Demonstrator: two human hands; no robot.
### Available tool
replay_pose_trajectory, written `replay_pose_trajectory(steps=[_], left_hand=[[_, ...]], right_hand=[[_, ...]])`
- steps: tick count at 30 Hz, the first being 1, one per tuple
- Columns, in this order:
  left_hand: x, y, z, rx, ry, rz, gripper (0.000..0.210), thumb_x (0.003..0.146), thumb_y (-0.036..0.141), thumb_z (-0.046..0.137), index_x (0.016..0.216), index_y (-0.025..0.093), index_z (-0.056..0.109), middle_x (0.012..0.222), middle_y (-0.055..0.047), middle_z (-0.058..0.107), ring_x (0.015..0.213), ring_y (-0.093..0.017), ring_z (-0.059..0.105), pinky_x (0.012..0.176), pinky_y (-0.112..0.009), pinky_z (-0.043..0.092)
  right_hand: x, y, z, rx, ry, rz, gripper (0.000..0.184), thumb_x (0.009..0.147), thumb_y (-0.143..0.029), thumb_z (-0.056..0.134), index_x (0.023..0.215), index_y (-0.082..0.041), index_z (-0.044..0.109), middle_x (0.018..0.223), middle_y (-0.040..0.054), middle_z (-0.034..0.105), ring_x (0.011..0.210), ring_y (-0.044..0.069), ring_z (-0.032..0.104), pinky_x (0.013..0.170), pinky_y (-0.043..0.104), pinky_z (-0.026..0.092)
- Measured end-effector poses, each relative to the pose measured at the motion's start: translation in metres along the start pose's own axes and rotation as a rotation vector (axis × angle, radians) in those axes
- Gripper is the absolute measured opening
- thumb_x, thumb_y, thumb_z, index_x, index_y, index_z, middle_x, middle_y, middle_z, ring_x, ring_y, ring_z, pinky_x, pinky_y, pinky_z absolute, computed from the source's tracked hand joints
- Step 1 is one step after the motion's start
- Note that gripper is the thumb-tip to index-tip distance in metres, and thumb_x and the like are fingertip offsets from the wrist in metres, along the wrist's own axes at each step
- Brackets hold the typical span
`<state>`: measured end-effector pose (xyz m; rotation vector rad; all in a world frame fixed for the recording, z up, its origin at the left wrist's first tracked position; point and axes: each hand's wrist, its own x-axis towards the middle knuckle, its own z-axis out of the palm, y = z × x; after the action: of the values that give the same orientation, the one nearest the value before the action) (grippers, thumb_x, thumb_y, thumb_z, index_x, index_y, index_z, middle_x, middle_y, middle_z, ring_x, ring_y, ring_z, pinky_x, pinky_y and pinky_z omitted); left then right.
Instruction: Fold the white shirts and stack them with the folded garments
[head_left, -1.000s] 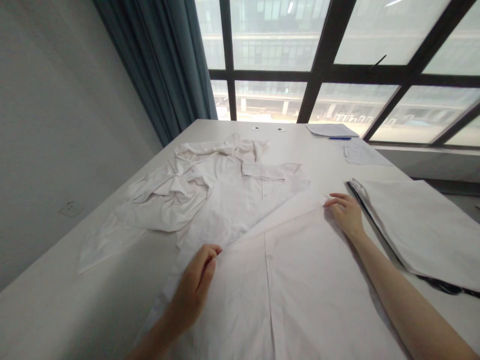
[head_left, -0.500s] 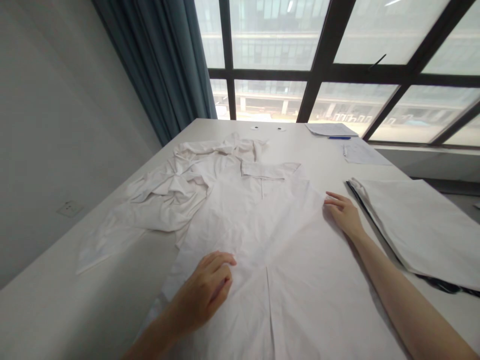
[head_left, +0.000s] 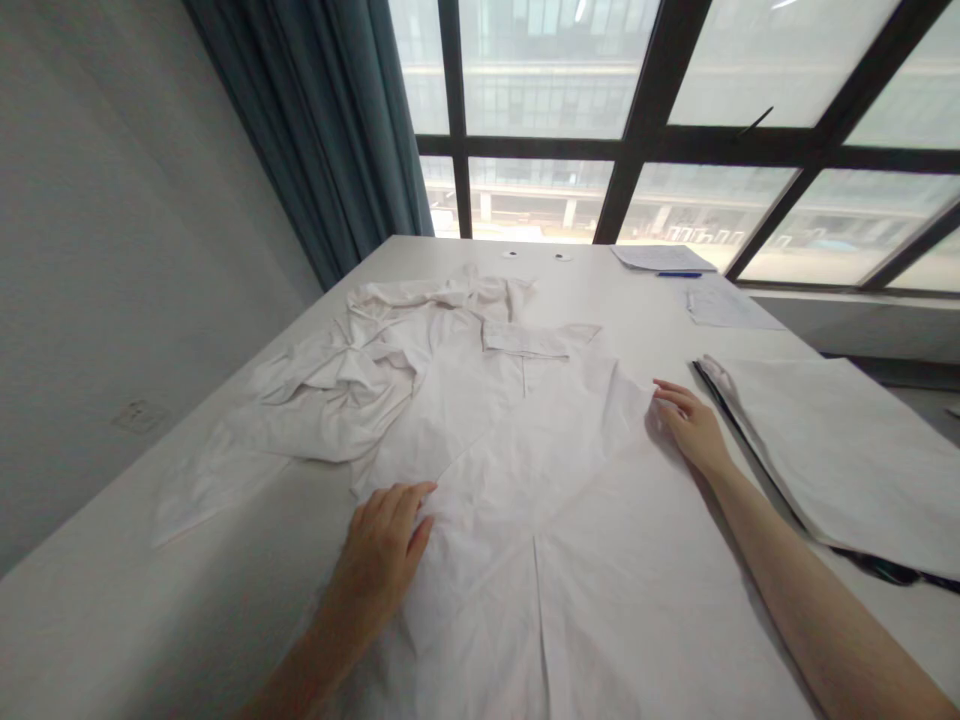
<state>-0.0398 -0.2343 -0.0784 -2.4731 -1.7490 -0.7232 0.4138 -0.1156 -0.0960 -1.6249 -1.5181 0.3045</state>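
A long white coat [head_left: 517, 470] lies spread over the white table, a slit running up its lower part. Near its far end a cloth band [head_left: 525, 340] lies crosswise, while crumpled sleeve cloth [head_left: 337, 380] is bunched at the left. My left hand [head_left: 382, 545] rests palm down on the coat's left side, thumb apart from the fingers. At the coat's right edge, my right hand [head_left: 690, 430] has its fingertips closed on the cloth, which is drawn into a small fold there. The right thumb is hidden.
On the right lies a folded white cloth [head_left: 847, 450] over something black. Papers [head_left: 664, 258] and a blue pen [head_left: 679, 274] are at the far right corner. The table [head_left: 225, 590] meets a wall at left, with a blue curtain [head_left: 337, 120] and windows beyond.
My left hand has moved left to the coat's side, and its fingers have straightened. A diagonal crease now runs from its fingertips. My right hand has barely shifted; the cloth beside it is more raised.
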Motion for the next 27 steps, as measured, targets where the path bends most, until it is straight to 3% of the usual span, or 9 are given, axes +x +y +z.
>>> replay_pose_trajectory(steps=[5,8,13,18,23,27], left_hand=[[0.003,0.004,-0.004,-0.155,0.043,0.002,0.026,0.097,0.026,0.038,0.11,0.021,0.06,0.091,-0.004,0.065,0.084,-0.02,0.063,0.077,-0.033,0.05],[0.004,0.009,-0.008,-0.271,0.045,-0.042,0.025,0.098,0.027,0.038,0.11,0.021,0.06,0.092,-0.004,0.064,0.086,-0.018,0.064,0.076,-0.028,0.052],[0.007,0.011,-0.014,-0.371,0.044,-0.123,0.025,0.096,0.031,0.042,0.107,0.021,0.062,0.088,-0.003,0.063,0.079,-0.016,0.063,0.071,-0.026,0.054],[0.007,0.007,-0.013,-0.354,0.045,-0.127,0.025,0.096,0.031,0.042,0.106,0.019,0.062,0.084,-0.003,0.06,0.076,-0.016,0.061,0.068,-0.026,0.054],[0.003,0.009,-0.009,-0.244,0.03,-0.012,0.023,0.097,0.023,0.04,0.109,0.02,0.059,0.09,-0.004,0.059,0.079,-0.016,0.062,0.07,-0.026,0.053],[0.001,0.02,-0.017,-0.104,0.074,0.139,0.019,0.094,0.018,0.046,0.106,0.021,0.06,0.103,-0.007,0.056,0.092,-0.02,0.059,0.08,-0.034,0.051]], right_hand=[[-0.001,-0.001,0.0,0.013,0.0,-0.068,0.022,0.074,-0.028,0.051,0.076,-0.022,0.073,0.123,0.0082,0.066,0.118,0.028,0.055,0.107,0.049,0.037],[-0.001,-0.002,-0.001,-0.01,0.036,-0.138,0.027,0.076,-0.027,0.049,0.085,-0.022,0.074,0.125,0.0095,0.065,0.118,0.028,0.056,0.106,0.05,0.037],[-0.001,-0.01,0.0,-0.076,-0.037,-0.321,0.037,0.075,-0.022,0.048,0.104,-0.022,0.072,0.125,0.0082,0.066,0.118,0.026,0.057,0.106,0.045,0.04],[-0.003,-0.013,0.004,-0.124,0.121,-0.145,0.046,0.072,-0.02,0.043,0.108,-0.018,0.071,0.12,0.0094,0.069,0.115,0.026,0.06,0.104,0.042,0.042],[-0.003,-0.009,0.002,-0.133,0.171,0.096,0.033,0.071,-0.026,0.047,0.087,-0.019,0.075,0.105,0.009,0.074,0.105,0.028,0.064,0.098,0.041,0.045],[-0.003,-0.007,0.0,-0.112,0.207,0.157,0.026,0.07,-0.028,0.047,0.071,-0.018,0.071,0.098,0.0106,0.075,0.094,0.029,0.067,0.09,0.043,0.047]])
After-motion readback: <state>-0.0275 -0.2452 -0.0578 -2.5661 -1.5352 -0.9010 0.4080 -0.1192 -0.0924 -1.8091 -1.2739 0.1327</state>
